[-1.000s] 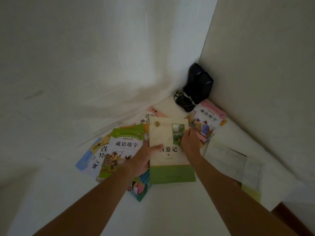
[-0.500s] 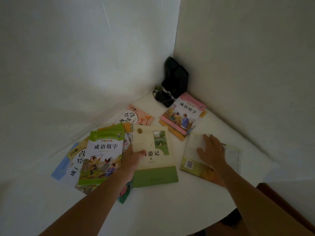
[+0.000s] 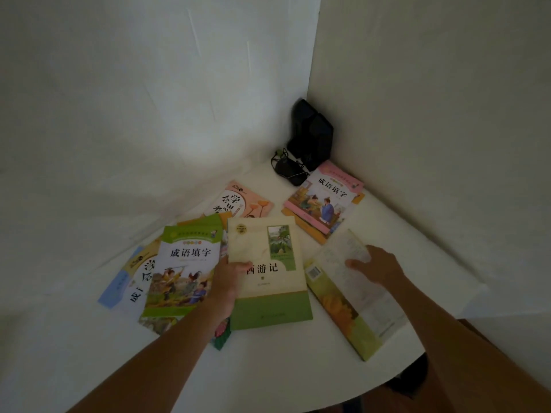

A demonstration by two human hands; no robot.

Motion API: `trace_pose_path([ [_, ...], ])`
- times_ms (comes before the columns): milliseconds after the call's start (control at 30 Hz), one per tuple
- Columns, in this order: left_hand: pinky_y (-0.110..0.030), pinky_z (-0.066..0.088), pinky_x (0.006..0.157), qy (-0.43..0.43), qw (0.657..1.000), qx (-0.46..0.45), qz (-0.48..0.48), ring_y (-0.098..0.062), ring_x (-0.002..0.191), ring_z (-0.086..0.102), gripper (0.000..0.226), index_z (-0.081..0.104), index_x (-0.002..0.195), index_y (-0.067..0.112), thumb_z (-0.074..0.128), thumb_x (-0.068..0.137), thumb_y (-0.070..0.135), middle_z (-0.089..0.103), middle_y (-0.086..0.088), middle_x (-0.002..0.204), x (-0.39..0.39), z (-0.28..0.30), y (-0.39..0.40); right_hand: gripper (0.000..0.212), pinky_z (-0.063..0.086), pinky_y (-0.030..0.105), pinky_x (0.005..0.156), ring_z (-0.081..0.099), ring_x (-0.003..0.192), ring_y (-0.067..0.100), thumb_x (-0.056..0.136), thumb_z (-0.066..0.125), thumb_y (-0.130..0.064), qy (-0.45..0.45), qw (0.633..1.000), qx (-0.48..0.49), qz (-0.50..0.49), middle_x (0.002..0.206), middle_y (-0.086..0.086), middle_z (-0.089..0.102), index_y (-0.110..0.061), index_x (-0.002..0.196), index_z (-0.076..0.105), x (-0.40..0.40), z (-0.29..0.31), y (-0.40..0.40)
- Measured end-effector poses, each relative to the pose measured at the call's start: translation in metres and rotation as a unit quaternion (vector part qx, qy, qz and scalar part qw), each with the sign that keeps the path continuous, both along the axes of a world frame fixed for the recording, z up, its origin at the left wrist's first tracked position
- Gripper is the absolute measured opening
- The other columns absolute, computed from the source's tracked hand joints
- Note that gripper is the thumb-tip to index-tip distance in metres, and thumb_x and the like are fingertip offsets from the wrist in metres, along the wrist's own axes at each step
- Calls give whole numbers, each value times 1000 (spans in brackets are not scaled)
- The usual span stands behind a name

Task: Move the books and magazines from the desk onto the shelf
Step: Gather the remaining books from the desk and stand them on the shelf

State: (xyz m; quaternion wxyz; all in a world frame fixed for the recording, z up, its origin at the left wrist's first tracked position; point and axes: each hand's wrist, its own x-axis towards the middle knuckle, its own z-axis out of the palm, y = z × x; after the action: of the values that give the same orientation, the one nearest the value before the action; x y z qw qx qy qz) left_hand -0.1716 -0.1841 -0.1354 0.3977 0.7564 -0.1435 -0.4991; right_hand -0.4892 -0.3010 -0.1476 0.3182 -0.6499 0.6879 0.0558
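Observation:
Several books lie spread on the white desk [image 3: 298,377]. My left hand [image 3: 229,278] grips the left edge of a cream and green book [image 3: 268,281], thumb on its cover. My right hand [image 3: 378,266] grips the far edge of a pale yellow-green book [image 3: 348,296] lying face down to the right, thumb on top. A green-topped picture book [image 3: 185,266] lies left of my left hand, over a blue and white one [image 3: 131,281]. A pink book [image 3: 241,204] and a pink-topped picture book [image 3: 323,201] lie farther back.
Two black speakers [image 3: 313,135] and a tangle of black cable [image 3: 289,171] stand in the far corner where the two white walls meet. The desk's curved front edge runs at the lower right, with a brown surface [image 3: 492,368] beyond it.
My right hand left the cream and green book, moved right and took hold of the face-down yellow-green book. My left hand kept its hold on the cream book. The camera swung right.

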Motion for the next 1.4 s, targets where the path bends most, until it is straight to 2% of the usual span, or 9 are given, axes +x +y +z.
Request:
trace_pose_path([
  [233, -27, 45, 59, 29, 999, 23, 21, -24, 72, 62, 13, 64, 104, 7, 65, 91, 9, 68, -13, 95, 7, 10, 2, 47, 48, 32, 78, 67, 100, 30, 88, 68, -53, -146, 983, -81, -78, 107, 7, 70, -13, 112, 61, 30, 24, 11],
  [467, -38, 57, 73, 73, 997, 36, 14, -31, 79, 69, 24, 66, 112, 7, 59, 91, 18, 73, -19, 98, 7, 22, 8, 38, 47, 34, 66, 64, 75, 31, 91, 63, -52, -83, 944, -318, -22, 82, 7, 67, -16, 97, 54, 86, 96, 12],
  [733, -50, 57, 89, 210, 976, -23, 45, -40, 99, 71, 79, 67, 121, 17, 15, 98, 72, 72, -24, 112, 12, 35, 10, 9, 43, 28, 69, 55, 79, 18, 94, 61, -24, -196, 825, -413, 333, 92, 1, 60, -16, 99, 60, 159, 83, 60],
  [833, -42, 53, 78, 274, 956, -32, 96, -37, 94, 67, 92, 66, 120, 13, 6, 92, 77, 72, -21, 103, 29, 28, 16, 37, 44, 33, 91, 59, 106, 20, 76, 69, -16, -227, 794, -373, 423, 114, 0, 64, -23, 111, 59, 153, 55, 83],
  [933, -49, 53, 88, 304, 951, -12, 45, -37, 107, 67, 87, 67, 126, 12, 22, 92, 79, 73, -21, 115, 40, 28, 24, 61, 43, 41, 104, 51, 124, 18, 68, 70, -10, -203, 817, -259, 473, 131, -7, 57, -31, 123, 55, 135, 31, 95],
  [1000, -55, 56, 92, 237, 971, 19, -22, -37, 107, 69, 48, 66, 128, 11, 58, 97, 47, 75, -18, 112, 35, 29, 21, 72, 31, 46, 116, 37, 139, 17, 71, 66, -10, -146, 830, -212, 495, 146, -11, 44, -39, 135, 47, 121, 20, 98],
  [1133, -54, 57, 93, 168, 983, 41, -67, -34, 101, 73, 40, 66, 125, 9, 74, 85, 9, 77, -15, 105, 27, 22, 17, 92, -2, 50, 122, 0, 154, 11, 75, 60, -3, -52, 860, -123, 493, 163, -17, 11, -52, 145, 27, 106, 11, 97],
  [1267, -45, 60, 83, 178, 979, 24, -93, -33, 101, 72, 50, 62, 127, 13, 70, 82, -8, 76, -15, 108, 29, 26, 19, 54, 32, 60, 113, 30, 146, 35, 91, 41, -37, -82, 959, -183, 202, 159, 12, 29, -32, 145, 38, 113, 0, 81],
  [1400, -48, 57, 91, 187, 968, 40, -162, -36, 111, 67, 60, 59, 129, 15, 64, 79, -17, 71, -18, 119, 36, 30, 22, 107, 7, 60, 121, -8, 154, 37, 83, 41, -82, 5, 997, 33, 76, 167, 15, -11, -25, 160, -9, 130, 0, 68],
])
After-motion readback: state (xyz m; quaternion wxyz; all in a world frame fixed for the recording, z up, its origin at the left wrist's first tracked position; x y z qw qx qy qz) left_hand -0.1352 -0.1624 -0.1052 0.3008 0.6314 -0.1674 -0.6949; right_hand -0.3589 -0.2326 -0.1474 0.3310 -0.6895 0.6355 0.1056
